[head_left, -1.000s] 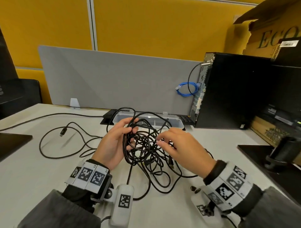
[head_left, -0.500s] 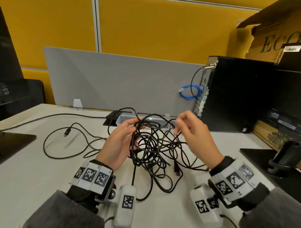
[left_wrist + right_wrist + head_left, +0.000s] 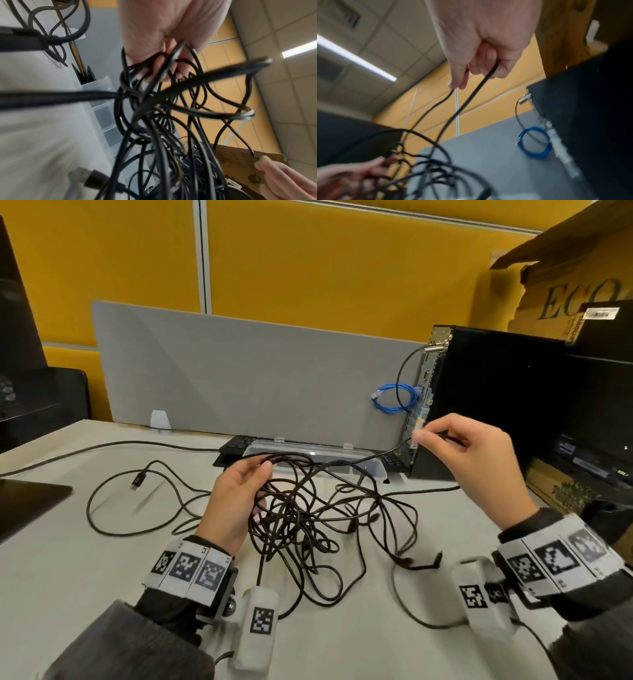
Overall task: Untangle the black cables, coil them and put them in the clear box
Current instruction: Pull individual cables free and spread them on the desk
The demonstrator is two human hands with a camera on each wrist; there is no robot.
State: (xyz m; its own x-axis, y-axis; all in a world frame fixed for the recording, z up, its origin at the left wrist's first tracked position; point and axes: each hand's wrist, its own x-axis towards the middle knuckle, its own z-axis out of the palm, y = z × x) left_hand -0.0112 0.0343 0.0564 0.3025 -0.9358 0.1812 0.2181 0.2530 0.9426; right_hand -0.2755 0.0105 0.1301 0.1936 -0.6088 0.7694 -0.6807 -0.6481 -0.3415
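— What's at the centre of the frame?

— A snarl of black cables, partly lifted off the white table. The person's left hand grips a bunch of loops at the knot's upper left edge, fingers curled round several strands — the left wrist view shows cords threading between those fingers.

— And the other hand?

— The right hand, raised at right of centre, pinches a single black strand between thumb and fingertips, with a second run of cable passing under the curled fingers in the right wrist view. The strand stretches leftward and down into the tangle.

— Where is the clear box?

— The clear box sits at the back of the table, just behind the tangle and below the grey divider panel, its compartments visible; whether anything lies inside cannot be told.

— Anything else in shot?

— A loose black USB cable curls across the table at left, apart from the knot. A black desktop computer stands at right with a coiled blue network cable at its rear, and a cardboard box fills the upper right corner.
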